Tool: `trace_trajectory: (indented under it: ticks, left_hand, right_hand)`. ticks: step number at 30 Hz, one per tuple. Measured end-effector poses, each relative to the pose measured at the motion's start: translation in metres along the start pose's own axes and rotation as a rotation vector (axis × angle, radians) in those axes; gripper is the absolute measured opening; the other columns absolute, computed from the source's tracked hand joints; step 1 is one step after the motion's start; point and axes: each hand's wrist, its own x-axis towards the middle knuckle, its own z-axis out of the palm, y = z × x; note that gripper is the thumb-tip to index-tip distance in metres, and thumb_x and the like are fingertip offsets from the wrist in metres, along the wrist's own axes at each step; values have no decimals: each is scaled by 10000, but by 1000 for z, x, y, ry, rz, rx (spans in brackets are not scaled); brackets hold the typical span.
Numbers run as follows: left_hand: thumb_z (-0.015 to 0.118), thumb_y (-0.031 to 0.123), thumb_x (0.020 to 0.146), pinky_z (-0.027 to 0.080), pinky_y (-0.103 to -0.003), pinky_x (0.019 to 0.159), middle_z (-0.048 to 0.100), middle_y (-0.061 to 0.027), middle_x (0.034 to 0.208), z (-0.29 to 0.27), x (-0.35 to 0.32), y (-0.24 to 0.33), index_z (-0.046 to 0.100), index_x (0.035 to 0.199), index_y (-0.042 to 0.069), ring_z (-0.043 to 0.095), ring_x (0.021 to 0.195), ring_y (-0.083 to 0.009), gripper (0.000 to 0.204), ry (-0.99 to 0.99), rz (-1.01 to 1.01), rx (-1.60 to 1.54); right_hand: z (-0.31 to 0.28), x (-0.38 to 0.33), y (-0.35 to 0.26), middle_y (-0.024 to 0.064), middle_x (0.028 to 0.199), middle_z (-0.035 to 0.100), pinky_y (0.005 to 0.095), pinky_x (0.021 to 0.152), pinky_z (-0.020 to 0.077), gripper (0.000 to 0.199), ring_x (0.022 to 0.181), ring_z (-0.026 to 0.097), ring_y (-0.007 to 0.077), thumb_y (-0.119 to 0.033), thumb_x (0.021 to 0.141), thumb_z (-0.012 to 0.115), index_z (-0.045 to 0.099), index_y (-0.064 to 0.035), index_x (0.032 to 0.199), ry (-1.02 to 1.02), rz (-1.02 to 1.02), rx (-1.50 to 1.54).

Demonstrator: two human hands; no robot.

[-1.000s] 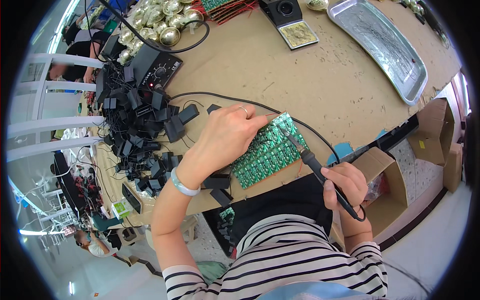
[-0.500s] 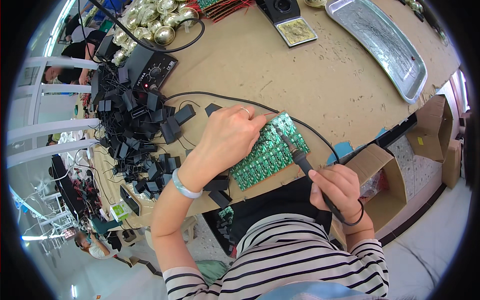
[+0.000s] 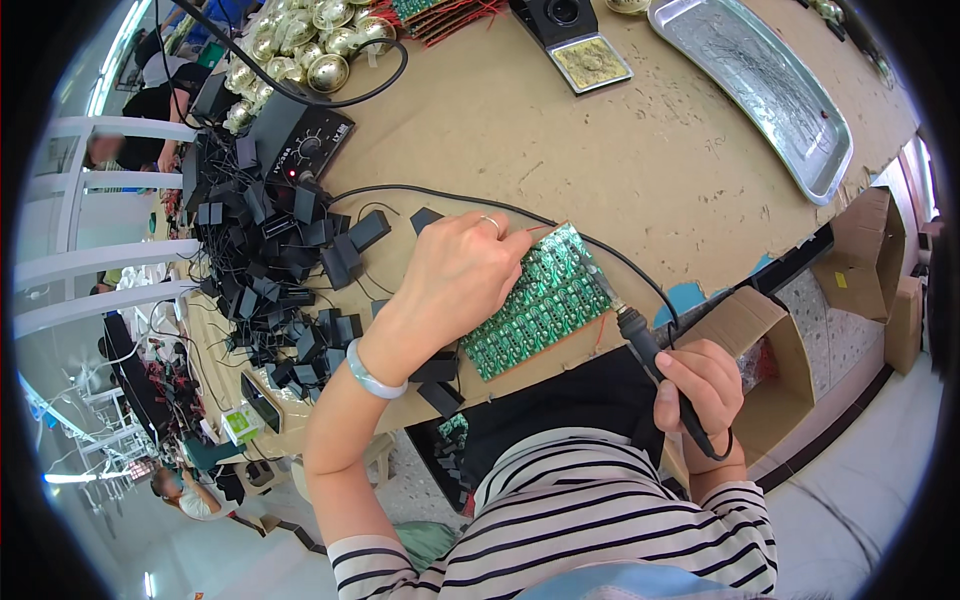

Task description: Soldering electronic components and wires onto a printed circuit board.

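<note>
Circuit board (image 3: 545,305) is lying on the table (image 3: 480,130) near the front edge, right hand (image 3: 703,390) wrapped round a soldering iron (image 3: 640,335). Left hand (image 3: 463,265) covers one side, fingertips hidden, so can't tell its grip tbh.

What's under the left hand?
The left hand lies over the upper-left part of the green circuit board; rows beyond it show, but whatever sits directly beneath is covered.
</note>
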Motion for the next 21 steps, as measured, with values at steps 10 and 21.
trace_trajectory:
  ticks: [10,21]
  left_hand:
    - [740,102,841,540,-380,649,596,-59,776,0,-2,-1,658,863,71,662,771,-263,91,7,2,91]
    - [742,112,856,533,-381,628,578,-51,771,-5,-6,1,671,878,91,646,763,-257,78,43,-16,35]
  right_hand:
    - [-4,-3,-2,99,859,702,332,576,547,302,659,676,240,-4,761,683,714,6,1060,9,27,15]
    - [6,0,1,94,844,701,329,584,551,289,659,678,241,9,745,679,731,6,1030,20,54,54]
